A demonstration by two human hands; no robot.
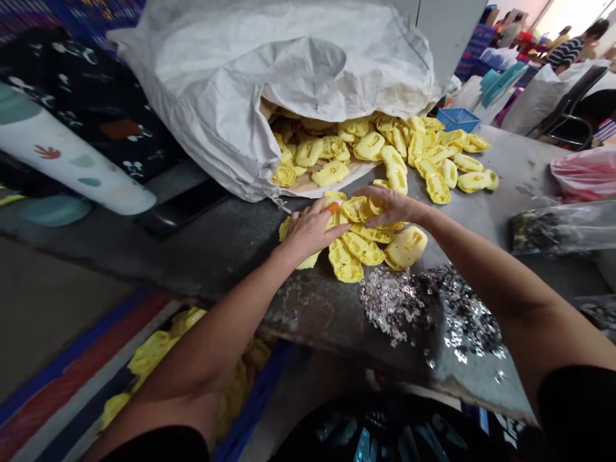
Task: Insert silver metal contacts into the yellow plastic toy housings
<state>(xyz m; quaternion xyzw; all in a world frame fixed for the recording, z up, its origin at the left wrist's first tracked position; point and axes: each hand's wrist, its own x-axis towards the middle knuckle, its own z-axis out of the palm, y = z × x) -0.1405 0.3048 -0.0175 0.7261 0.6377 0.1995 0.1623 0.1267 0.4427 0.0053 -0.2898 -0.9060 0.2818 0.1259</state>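
Observation:
A heap of yellow moulded plastic shells (345,260) lies on the dark metal tabletop in front of me. My left hand (312,229) rests on the heap's left side, fingers stretched out, with an orange band round one finger. From the right, my right hand (395,206) reaches over the same heap. Its thumb and fingers are apart with shells between them, and I see no firm grip. One smoother yellow shell (407,248) sits just below my right wrist. Behind the heap, a white woven sack (206,102) gapes open, and more yellow shells (368,146) spill out of it.
Small shiny metal pieces (392,301) are piled near the table's front edge. A bottle (86,154) lies at left beside a dark patterned bag (120,122). Below left, a striped container (72,391) holds yellow pieces. A blue basket (458,120) and plastic bags (584,173) stand right. People work far back.

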